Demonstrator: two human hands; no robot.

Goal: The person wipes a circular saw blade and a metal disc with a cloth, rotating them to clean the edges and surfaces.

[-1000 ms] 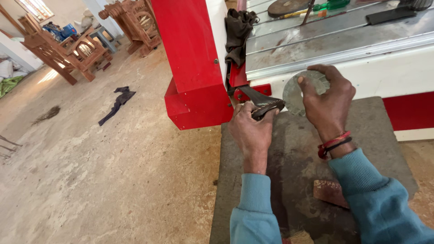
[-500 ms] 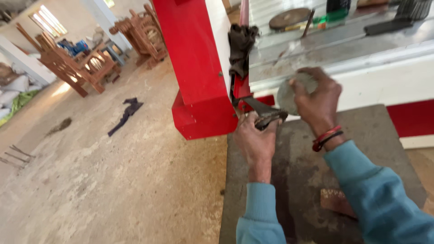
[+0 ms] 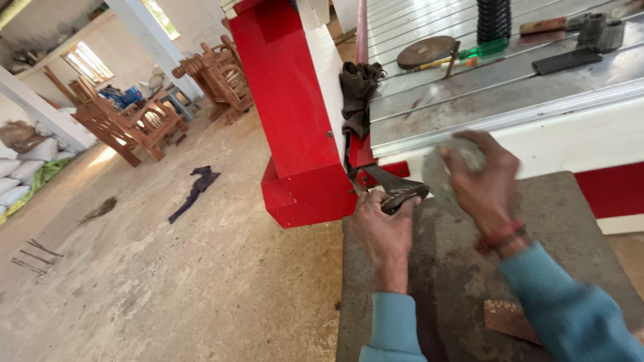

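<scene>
Gripping a dark metal tool [image 3: 396, 191] in your left hand [image 3: 384, 231]; fingers are clenching around its lower end while the flat dark arm is angling up and left toward the red machine base [image 3: 295, 134]; exact tool type is too blurred to call. Your right hand [image 3: 486, 184] is closing over a grey disc [image 3: 439, 175], fingers curling across its top edge, disc sitting just right of the tool, near touching; I can't tell if they're in contact. Both hands are working over a grey stone slab [image 3: 577, 228], right against the white edge of the machine table [image 3: 510, 94]. A reddish brick piece [image 3: 508, 318] is lying on the slab by your right sleeve. A dark rag [image 3: 357, 97] is hanging off the table corner above the tool; a round disc [image 3: 425, 51] and a green-handled tool [image 3: 479, 50] are lying on the slatted bed. Wooden chairs [image 3: 134, 124] are standing well apart across the floor; a dark cloth [image 3: 194, 191] is lying on the concrete.
</scene>
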